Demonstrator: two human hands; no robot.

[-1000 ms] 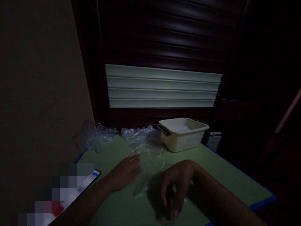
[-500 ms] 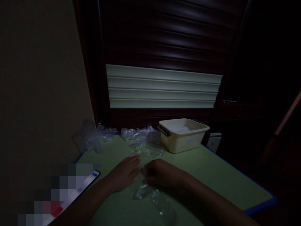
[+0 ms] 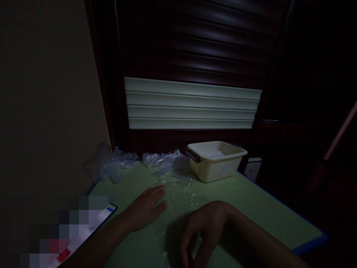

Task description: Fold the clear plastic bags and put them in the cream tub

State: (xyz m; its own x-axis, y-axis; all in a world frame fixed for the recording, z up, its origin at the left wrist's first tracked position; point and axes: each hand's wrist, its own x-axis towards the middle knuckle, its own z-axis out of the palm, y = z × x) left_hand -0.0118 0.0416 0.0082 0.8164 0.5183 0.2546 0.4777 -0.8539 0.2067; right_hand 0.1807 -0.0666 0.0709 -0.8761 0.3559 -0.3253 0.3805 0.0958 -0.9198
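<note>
A clear plastic bag (image 3: 178, 201) lies flat over the table in front of me, thin and hard to make out in the dim light. My left hand (image 3: 146, 208) rests open on its left side, fingers stretched forward and thumb apart. Over the bag's near right part, my right hand (image 3: 203, 230) is bent down at the wrist. Its fingers curl toward the thumb in a pinch. The fingertips reach the bottom edge of the view, so what they hold, if anything, is hidden.
Crumpled clear plastic bags (image 3: 160, 160) lie along the back of the green table (image 3: 267, 208), with more (image 3: 107, 167) at the back left. A cream basin (image 3: 217, 169) with dark handles holds something whitish. A lit phone (image 3: 92, 227) sits at the left edge.
My right hand has come back toward me and to the right, its wrist now raised. The bag's crumpled near part looks flatter. My left hand has stayed nearly in place.
</note>
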